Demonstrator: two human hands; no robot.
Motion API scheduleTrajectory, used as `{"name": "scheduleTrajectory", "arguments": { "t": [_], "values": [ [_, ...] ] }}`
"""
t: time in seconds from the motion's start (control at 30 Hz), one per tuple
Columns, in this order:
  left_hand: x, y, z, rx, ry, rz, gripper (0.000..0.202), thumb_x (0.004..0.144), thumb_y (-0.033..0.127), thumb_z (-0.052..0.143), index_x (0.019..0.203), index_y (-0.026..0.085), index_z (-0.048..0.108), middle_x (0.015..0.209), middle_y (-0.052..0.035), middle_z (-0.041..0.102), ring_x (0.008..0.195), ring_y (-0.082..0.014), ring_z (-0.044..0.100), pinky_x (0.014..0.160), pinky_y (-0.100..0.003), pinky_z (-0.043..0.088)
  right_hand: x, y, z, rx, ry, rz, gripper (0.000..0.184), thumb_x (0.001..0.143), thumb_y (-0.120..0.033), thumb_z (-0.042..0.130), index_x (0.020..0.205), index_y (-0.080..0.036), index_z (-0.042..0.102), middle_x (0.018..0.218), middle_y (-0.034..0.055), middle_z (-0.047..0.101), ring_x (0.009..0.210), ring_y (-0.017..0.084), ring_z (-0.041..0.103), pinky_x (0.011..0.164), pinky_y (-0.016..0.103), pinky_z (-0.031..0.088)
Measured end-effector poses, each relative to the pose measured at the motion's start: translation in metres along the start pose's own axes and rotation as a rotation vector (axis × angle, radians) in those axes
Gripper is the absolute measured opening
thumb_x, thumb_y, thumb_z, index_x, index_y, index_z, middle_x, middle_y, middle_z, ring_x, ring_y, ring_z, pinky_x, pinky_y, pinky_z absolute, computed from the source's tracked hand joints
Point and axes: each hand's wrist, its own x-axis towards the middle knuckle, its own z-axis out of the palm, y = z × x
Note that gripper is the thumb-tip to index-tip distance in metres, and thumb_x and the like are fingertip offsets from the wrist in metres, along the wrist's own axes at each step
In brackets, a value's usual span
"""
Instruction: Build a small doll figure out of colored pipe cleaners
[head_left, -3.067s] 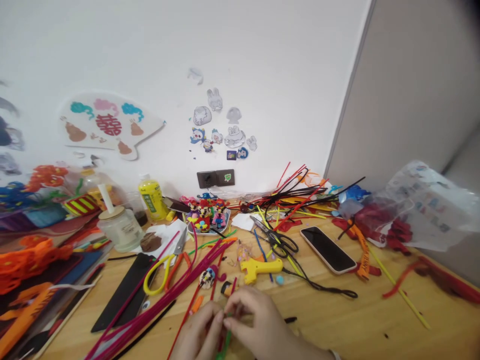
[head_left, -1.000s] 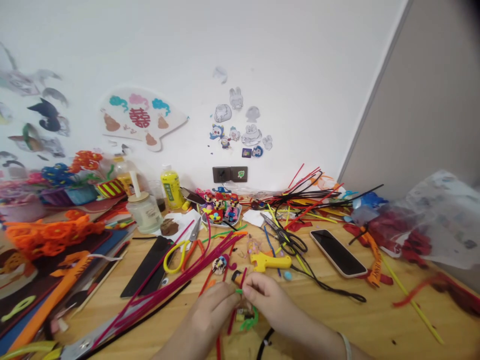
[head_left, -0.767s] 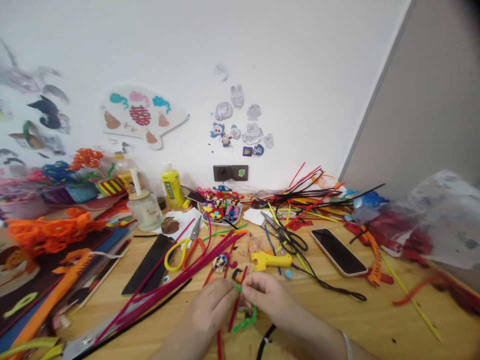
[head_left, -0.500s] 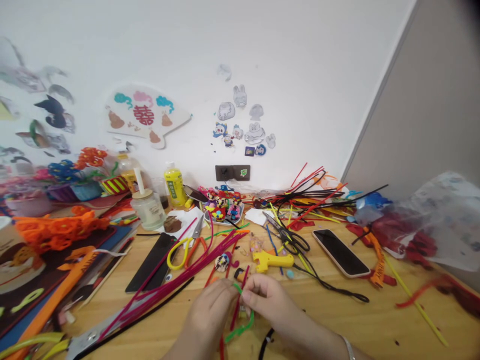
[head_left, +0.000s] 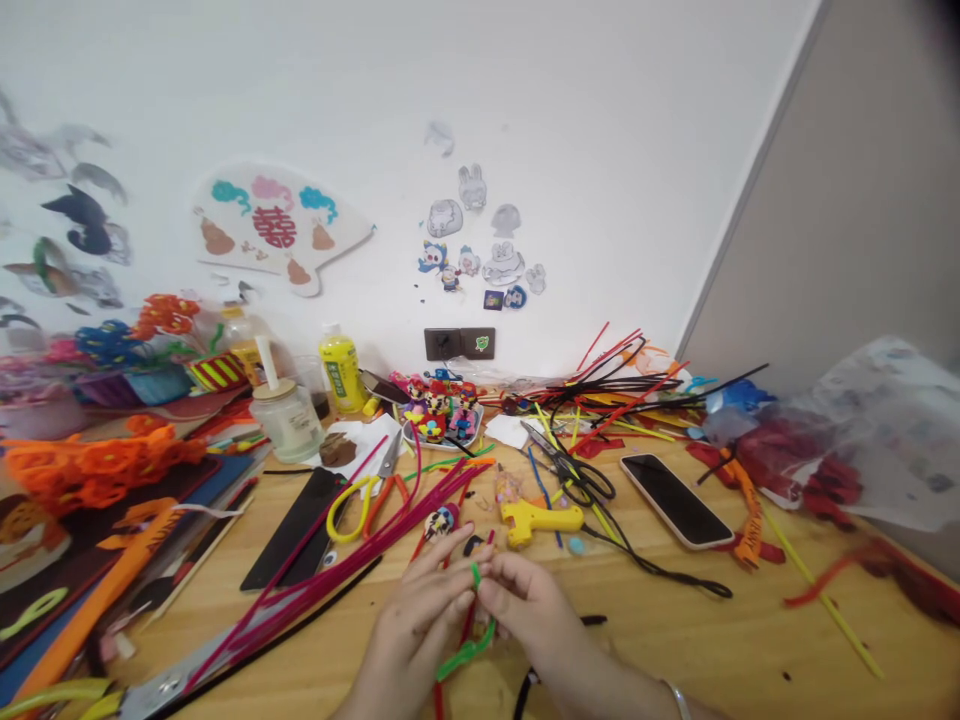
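A bent green pipe cleaner is held upright between my two hands, low in the middle of the view. My right hand pinches its upper part with thumb and index finger. Against the same strand, my left hand has its thumb and a finger closing in, while its index finger stretches out and up. A dark red strip passes behind the fingers. Just beyond lie a small round decorated piece and a yellow glue gun. The strand's top is partly hidden by fingertips.
Magenta pipe cleaners and large scissors lie left. Yellow-handled scissors and black scissors lie farther back. A phone is at right. A tray of small figures stands near the wall beside a yellow bottle.
My left hand has opened somewhat, its index finger lifting away from the pinch. My right hand still pinches the green pipe cleaner. The view has shifted slightly right.
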Motion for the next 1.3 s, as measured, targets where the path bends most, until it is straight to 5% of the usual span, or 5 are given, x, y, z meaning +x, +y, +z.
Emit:
{"name": "scheduleTrajectory", "arguments": {
  "t": [0.2, 0.5, 0.87, 1.07, 1.3],
  "values": [
    [-0.004, -0.001, 0.009, -0.361, -0.122, -0.363, 0.036, 0.083, 0.038, 0.051, 0.118, 0.033, 0.056, 0.131, -0.0042, 0.052, 0.130, -0.0255, 0.035, 0.105, -0.046, 0.028, 0.005, 0.000, -0.007, -0.048, 0.061, -0.068, 0.044, 0.063, -0.056, 0.068, 0.073, -0.015, 0.059, 0.060, -0.0028, 0.052, 0.053, 0.009, 0.045, 0.054, 0.022, 0.037],
    [-0.001, 0.014, 0.010, -0.988, -0.037, -0.714, 0.037, 0.070, 0.043, 0.066, 0.103, 0.026, 0.068, 0.135, -0.0072, 0.048, 0.130, -0.0301, 0.033, 0.107, -0.046, 0.023, 0.002, -0.007, -0.007, -0.147, 0.051, -0.130, 0.035, 0.069, -0.048, 0.067, 0.083, -0.016, 0.061, 0.070, -0.0001, 0.056, 0.062, 0.012, 0.052, 0.060, 0.024, 0.042],
    [-0.002, 0.023, 0.013, -1.177, -0.002, -0.794, 0.026, 0.063, 0.038, 0.073, 0.081, 0.020, 0.075, 0.108, -0.0099, 0.068, 0.110, -0.0283, 0.054, 0.097, -0.043, 0.037, -0.007, -0.022, -0.006, -0.771, 0.048, -0.565, 0.006, 0.080, -0.023, 0.057, 0.078, -0.019, 0.062, 0.079, 0.0045, 0.067, 0.074, 0.016, 0.058, 0.067, 0.026, 0.045],
    [-0.004, 0.023, 0.016, -1.232, 0.028, -0.846, 0.024, 0.063, 0.039, 0.074, 0.061, 0.016, 0.068, 0.065, -0.0022, 0.065, 0.067, -0.0148, 0.056, 0.067, -0.025, 0.045, -0.008, -0.023, -0.006, -0.971, -0.039, -0.640, 0.009, 0.083, -0.027, 0.054, 0.082, -0.020, 0.059, 0.080, 0.0052, 0.067, 0.071, 0.016, 0.057, 0.066, 0.027, 0.044],
    [-0.003, 0.023, 0.013, -1.170, 0.047, -0.852, 0.026, 0.064, 0.037, 0.073, 0.056, 0.016, 0.060, 0.064, -0.0002, 0.059, 0.069, -0.0151, 0.053, 0.066, -0.025, 0.043, -0.008, -0.016, -0.006, -1.011, -0.008, -0.649, 0.008, 0.083, -0.026, 0.055, 0.081, -0.019, 0.059, 0.081, 0.0054, 0.066, 0.071, 0.016, 0.057, 0.067, 0.026, 0.043]
  ]
}}
